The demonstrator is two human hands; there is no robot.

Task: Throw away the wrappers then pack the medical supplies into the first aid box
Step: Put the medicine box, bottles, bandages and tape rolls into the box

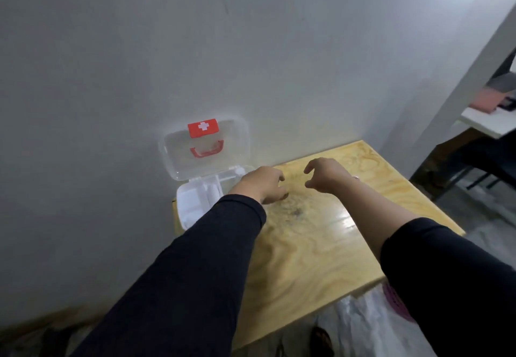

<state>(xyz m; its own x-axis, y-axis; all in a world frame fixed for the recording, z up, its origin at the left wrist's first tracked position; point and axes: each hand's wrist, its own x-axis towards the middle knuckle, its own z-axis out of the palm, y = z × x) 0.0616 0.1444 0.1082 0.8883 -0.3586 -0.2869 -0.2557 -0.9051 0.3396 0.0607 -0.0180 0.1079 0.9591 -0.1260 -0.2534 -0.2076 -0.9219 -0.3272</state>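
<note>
Both sets of fingers (pixel 279 175) are loosely curled and hold nothing; the left hand (pixel 262 186) hovers just at the first aid box's (pixel 192 203) three o'clock edge, the right hand (pixel 325 175) apart over the bare bench (pixel 321 245). The box sits at the bench's nine o'clock corner, its clear lid (pixel 205 147) upright against the wall. Thin, stiff plastic, probably light and slippery: best held by the base walls or the red handle (pixel 207 152).

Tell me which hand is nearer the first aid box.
The left hand, right beside the open box; the right hand hovers farther off over the table.
</note>
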